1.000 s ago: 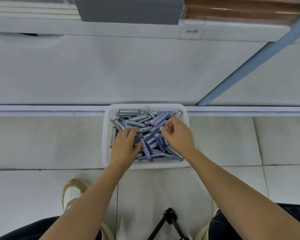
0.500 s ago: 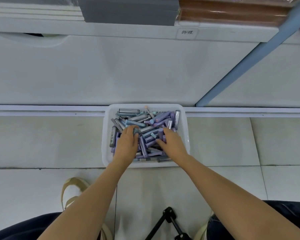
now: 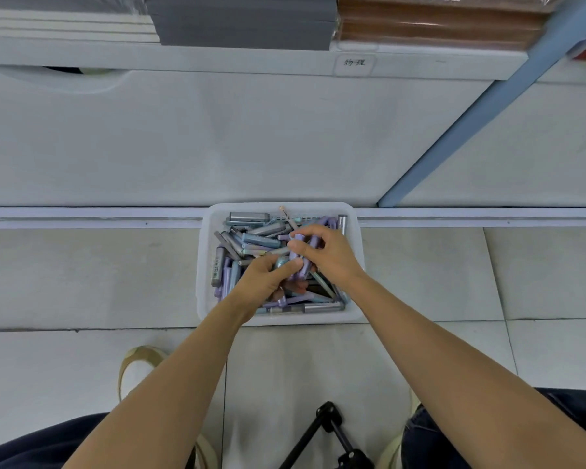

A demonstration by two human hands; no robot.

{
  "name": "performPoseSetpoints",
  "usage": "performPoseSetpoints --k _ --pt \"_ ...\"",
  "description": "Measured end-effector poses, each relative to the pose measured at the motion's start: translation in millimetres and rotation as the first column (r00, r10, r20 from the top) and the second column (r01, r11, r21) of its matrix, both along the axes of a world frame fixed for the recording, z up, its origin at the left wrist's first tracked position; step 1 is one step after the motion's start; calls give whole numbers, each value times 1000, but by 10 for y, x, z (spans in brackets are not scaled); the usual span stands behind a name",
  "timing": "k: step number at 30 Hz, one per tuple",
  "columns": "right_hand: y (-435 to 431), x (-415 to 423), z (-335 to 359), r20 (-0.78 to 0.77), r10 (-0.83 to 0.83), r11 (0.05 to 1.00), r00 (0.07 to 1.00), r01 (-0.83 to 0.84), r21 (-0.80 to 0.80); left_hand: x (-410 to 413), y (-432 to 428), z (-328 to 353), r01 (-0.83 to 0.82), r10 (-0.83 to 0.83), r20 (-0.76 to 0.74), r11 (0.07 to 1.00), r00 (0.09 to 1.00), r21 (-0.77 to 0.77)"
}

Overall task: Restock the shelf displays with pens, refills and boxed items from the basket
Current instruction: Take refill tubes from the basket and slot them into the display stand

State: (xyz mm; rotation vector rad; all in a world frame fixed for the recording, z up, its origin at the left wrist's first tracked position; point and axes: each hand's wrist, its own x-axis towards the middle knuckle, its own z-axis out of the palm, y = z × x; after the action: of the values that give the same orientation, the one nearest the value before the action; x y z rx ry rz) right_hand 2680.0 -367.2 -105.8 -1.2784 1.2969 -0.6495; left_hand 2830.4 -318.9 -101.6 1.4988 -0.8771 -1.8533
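Down on the tiled floor, against the foot of the shelving, sits a white plastic basket (image 3: pixel 203 265) heaped with short capped pens (image 3: pixel 261 240) in lilac, pale teal and grey, lying crisscross in every direction. Both hands work over the middle of the heap. The right hand (image 3: pixel 329 252) is closed around a small bunch of lilac pens (image 3: pixel 300 255), thumb on the near side and fingers curled over the far side, the bunch standing roughly upright. The left hand (image 3: pixel 263 282) pinches the lower end of the same bunch, with a teal pen tucked under its fingertips, so the two hands touch across the pens.

The step looks like gathering a handful of one colour before carrying it up. It goes best if the bunch is squared first: tap the lower ends level, keep all caps pointing one way, and tighten the right hand before the left lets go, since smooth round barrels slide past each other easily. Loose pens resting against the bunch could be dragged out over the rim.

Above, the shelf edge (image 3: pixel 217 59) carries a small handwritten label (image 3: pixel 354 62), with grey and brown wrapped stacks on it. A long grey pen lies along the basket's left wall, another along the near wall.
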Motion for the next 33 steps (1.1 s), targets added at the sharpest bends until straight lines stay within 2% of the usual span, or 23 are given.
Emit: performPoseSetpoints --k 5,7,8,9,10,12,15,18,21,24,26,30,31,33 --pt "20 28 0 -46 181 980 982 -176 94 12 28 5 88 -87 -10 992 996 92" --pt "-16 -49 15 -67 132 988 989 -126 89 50 27 -27 70 -73 22 990 997 119" --pt "-32 -118 0 -150 63 996 987 -53 65 71 22 -43 56 -62 39 990 997 130" --pt "-40 -202 -23 -290 -7 1000 957 10 10 87 16 -60 35 -41 42 989 998 145" --pt "-34 -292 -54 -455 -46 998 889 26 -52 99 14 -69 1 -6 26 987 1000 162" --pt "32 -427 -124 -676 -15 998 737 -33 -58 102 27 -80 -40 40 7 984 999 175" --pt "224 -406 -227 -788 163 982 594 -173 72 72 57 -109 -14 1 96 990 995 139" --pt "306 -345 -307 -836 211 964 506 -248 93 46 69 -166 -17 -8 188 991 982 130" --pt "248 -379 -309 -840 161 968 518 -250 32 53 76 -209 -41 11 268 994 963 105" --pt "176 -421 -238 -762 20 983 648 -150 -101 69 78 -259 -109 77 283 989 956 97" --pt "114 -422 -201 -719 -47 988 693 -72 -133 66 64 -258 -121 94 262 989 960 88" --pt "-41 -371 -190 -672 -22 988 741 -87 -127 50 27 -244 -124 100 250 989 963 84" --pt "-77 -353 -191 -672 25 983 740 -141 -119 45 20 -242 -135 110 242 987 964 87" --pt "-131 -314 -220 -719 157 956 677 -288 -62 38 5 -238 -146 123 224 985 967 90"
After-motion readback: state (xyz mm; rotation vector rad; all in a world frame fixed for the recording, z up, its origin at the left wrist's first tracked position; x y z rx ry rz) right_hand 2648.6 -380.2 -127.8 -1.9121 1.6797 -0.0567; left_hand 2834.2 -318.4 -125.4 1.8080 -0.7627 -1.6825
